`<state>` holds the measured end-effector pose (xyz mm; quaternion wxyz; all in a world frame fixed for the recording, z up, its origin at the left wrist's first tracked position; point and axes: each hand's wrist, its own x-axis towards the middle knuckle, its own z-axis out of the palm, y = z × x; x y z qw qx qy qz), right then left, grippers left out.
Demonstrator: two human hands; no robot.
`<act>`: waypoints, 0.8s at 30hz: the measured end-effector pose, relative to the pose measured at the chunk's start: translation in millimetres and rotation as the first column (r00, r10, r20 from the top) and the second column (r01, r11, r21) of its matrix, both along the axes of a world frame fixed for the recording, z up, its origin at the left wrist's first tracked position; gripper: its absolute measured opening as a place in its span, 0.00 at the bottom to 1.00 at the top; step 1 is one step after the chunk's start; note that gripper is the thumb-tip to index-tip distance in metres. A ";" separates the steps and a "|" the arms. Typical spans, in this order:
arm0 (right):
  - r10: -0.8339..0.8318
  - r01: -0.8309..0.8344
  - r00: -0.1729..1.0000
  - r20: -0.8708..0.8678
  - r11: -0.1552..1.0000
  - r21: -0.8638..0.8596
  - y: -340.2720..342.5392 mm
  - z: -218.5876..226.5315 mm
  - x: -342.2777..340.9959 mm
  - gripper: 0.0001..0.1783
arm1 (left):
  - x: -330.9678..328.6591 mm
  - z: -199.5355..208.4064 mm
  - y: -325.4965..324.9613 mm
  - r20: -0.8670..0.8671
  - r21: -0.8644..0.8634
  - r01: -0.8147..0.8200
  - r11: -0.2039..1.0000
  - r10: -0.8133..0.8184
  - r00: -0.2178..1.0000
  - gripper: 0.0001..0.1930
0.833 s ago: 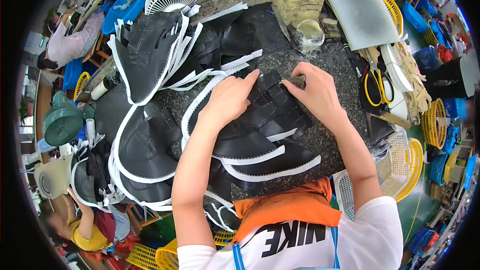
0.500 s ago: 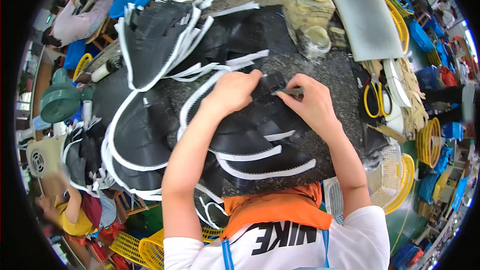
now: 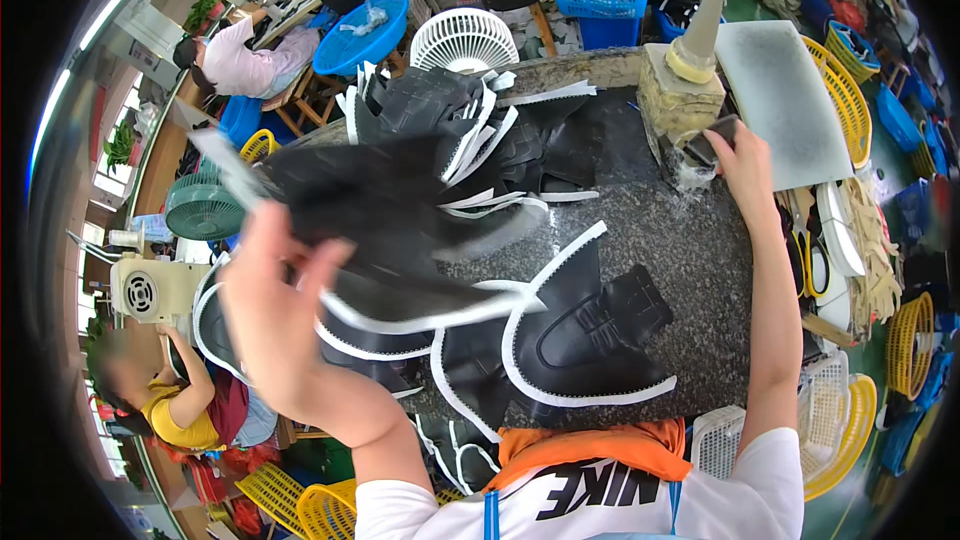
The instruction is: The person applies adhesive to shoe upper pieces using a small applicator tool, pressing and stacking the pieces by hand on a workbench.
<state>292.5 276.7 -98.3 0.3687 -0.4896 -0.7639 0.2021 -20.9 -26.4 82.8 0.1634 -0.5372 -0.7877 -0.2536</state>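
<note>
My left hand [image 3: 275, 315], blurred by motion, grips the edge of a black shoe upper [image 3: 360, 200] with white edging, lifted at the left above the bench. Over at the back right, my right hand [image 3: 748, 168] holds a small dark tool [image 3: 712, 140] at the mouth of a glue pot [image 3: 692, 178]; the tool's tip is hidden. Nearest to me on the dark speckled bench [image 3: 690, 290] lies another black shoe upper [image 3: 600, 335], its white edge curving round, overlapping one [image 3: 465, 365] beneath. A heap of uppers [image 3: 420, 105] stands behind the raised one.
A cone-topped block [image 3: 680, 90] stands beside the glue pot, with a pale slab [image 3: 780, 105] to its right. Yellow-handled scissors [image 3: 815, 265] lie at the right edge. A white basket [image 3: 825, 400] sits below. Two people sit working at the left.
My left hand has swung left and lifted an upper off the pile. My right hand has moved from that upper to the glue pot, still holding the small tool.
</note>
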 end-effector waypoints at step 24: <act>0.331 -0.554 0.812 -0.480 0.184 -0.812 83.4 -44.5 -221.7 0.38 | -302.9 -221.1 95.4 0.963 -0.151 0.293 0.944 0.073 0.259 0.45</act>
